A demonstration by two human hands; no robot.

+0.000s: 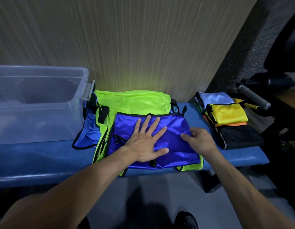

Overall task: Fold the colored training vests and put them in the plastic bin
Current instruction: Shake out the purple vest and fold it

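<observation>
Purple vest (168, 129) is mid-fold: left hand (147, 142) presses it flat, fingers wide, right hand (199, 139) pinches its edge, probably to fold it over next.

A blue padded bench (44, 156) stands against a wood-grain wall. At its left end sits a clear plastic bin (36, 103). Just right of the bin a blue vest (89, 134) and a neon green vest (132, 101) lie spread on the seat, overlapping. Toward the right end lie folded vests: white (216, 98), yellow (229, 114), orange (232, 124) and black (241, 136).
</observation>
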